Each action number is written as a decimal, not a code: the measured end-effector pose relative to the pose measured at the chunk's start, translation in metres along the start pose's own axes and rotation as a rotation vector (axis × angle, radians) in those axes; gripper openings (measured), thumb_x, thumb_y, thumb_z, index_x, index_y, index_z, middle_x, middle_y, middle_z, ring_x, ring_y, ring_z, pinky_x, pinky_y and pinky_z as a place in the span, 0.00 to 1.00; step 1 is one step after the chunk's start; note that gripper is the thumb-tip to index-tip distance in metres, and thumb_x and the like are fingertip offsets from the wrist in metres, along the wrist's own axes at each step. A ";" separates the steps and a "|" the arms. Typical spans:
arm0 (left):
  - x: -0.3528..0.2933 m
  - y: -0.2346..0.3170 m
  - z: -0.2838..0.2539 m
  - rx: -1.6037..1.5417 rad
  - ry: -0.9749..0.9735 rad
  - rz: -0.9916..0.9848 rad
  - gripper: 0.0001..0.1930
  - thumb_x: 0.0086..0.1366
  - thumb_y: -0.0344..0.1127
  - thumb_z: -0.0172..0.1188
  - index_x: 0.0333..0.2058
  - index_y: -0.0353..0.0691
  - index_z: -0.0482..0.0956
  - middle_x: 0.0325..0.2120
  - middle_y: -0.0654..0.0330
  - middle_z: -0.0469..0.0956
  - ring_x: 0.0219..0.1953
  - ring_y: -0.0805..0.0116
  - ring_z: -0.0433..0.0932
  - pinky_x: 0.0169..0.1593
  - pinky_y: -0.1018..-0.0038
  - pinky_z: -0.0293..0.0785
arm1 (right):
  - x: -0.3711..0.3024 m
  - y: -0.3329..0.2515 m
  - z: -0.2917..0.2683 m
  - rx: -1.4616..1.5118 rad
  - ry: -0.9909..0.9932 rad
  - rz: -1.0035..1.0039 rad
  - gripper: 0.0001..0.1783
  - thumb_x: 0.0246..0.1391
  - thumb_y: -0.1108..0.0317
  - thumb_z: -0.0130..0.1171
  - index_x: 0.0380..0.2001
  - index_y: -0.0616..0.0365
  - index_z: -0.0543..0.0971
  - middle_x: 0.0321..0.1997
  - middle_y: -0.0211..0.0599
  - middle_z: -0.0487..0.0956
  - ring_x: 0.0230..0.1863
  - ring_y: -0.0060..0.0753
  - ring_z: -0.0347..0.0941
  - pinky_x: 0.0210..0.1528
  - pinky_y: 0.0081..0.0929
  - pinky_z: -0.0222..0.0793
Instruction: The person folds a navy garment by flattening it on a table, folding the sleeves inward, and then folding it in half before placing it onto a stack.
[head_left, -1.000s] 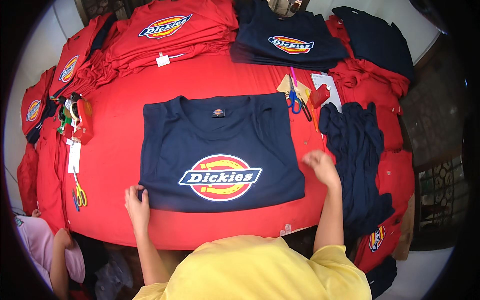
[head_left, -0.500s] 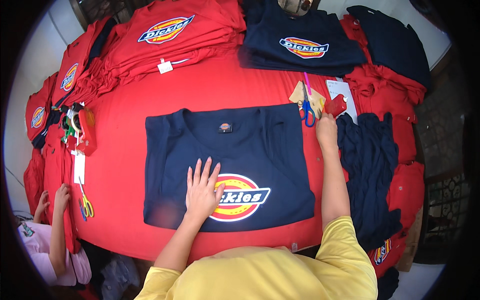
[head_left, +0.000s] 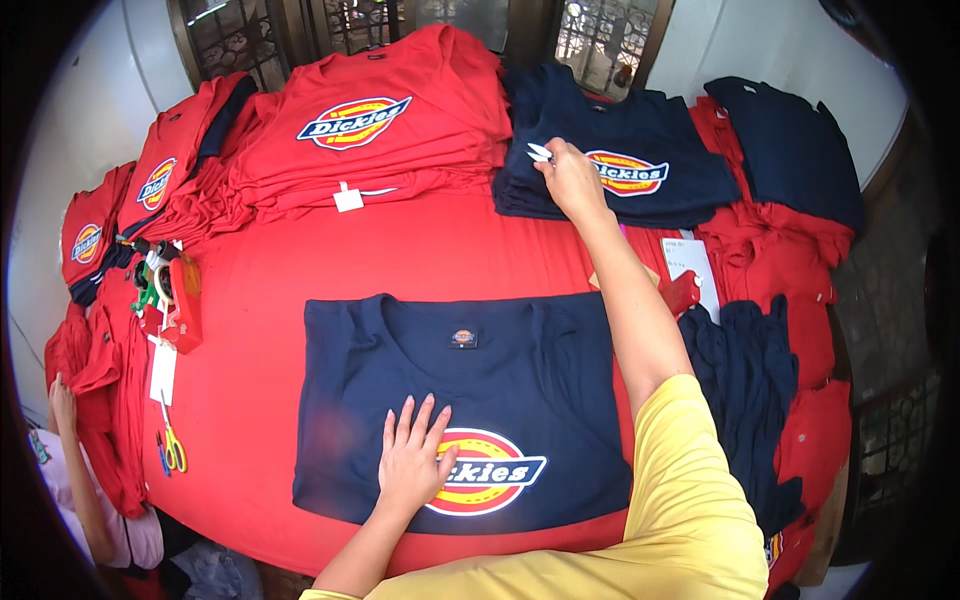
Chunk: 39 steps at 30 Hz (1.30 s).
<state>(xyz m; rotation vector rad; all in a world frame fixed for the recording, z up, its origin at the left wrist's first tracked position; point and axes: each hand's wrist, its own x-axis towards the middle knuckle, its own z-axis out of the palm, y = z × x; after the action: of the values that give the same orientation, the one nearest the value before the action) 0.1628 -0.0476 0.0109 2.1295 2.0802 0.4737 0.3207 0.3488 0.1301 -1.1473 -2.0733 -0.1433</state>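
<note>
A navy T-shirt (head_left: 520, 370) with a round red and yellow chest logo lies flat, face up, on the red table (head_left: 300, 270). My left hand (head_left: 412, 460) rests palm down on it, fingers spread, beside the logo. My right hand (head_left: 572, 178) reaches far out over a stack of folded navy shirts (head_left: 650, 170) at the back and pinches a small white tag (head_left: 540, 152) between its fingertips.
A stack of red shirts (head_left: 390, 130) sits at the back left, more red shirts (head_left: 150, 190) along the left edge. Loose navy shirts (head_left: 745, 380) and red ones lie at the right. Scissors (head_left: 172, 445) and a red tool (head_left: 180, 300) lie at the left. Another person's hand (head_left: 62, 405) shows at lower left.
My right hand has moved from the table's right side up to the navy stack and now holds a white tag. My left hand stays flat on the shirt.
</note>
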 end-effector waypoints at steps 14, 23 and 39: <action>-0.001 -0.005 0.001 -0.015 0.017 -0.017 0.27 0.61 0.50 0.56 0.58 0.49 0.70 0.62 0.56 0.62 0.66 0.53 0.55 0.66 0.51 0.47 | 0.058 -0.003 0.022 -0.339 -0.160 -0.156 0.11 0.49 0.62 0.62 0.28 0.60 0.82 0.33 0.46 0.81 0.37 0.49 0.79 0.40 0.42 0.75; -0.001 -0.007 0.001 -0.035 0.032 -0.013 0.27 0.59 0.48 0.58 0.57 0.49 0.71 0.62 0.56 0.63 0.66 0.53 0.56 0.66 0.52 0.48 | 0.068 -0.006 0.021 -0.412 -0.250 -0.154 0.10 0.49 0.63 0.62 0.28 0.59 0.83 0.33 0.50 0.81 0.38 0.49 0.80 0.42 0.41 0.75; -0.001 -0.009 0.001 -0.057 0.056 -0.002 0.27 0.58 0.48 0.59 0.56 0.48 0.72 0.60 0.56 0.64 0.65 0.51 0.58 0.66 0.51 0.48 | 0.077 -0.016 0.004 -0.423 -0.323 -0.095 0.12 0.50 0.62 0.61 0.31 0.60 0.83 0.36 0.48 0.82 0.41 0.48 0.79 0.43 0.41 0.74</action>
<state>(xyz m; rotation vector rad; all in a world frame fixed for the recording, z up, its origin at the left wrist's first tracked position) 0.1541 -0.0478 0.0073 2.1055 2.0719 0.5923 0.2817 0.3935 0.1821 -1.3935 -2.4608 -0.4893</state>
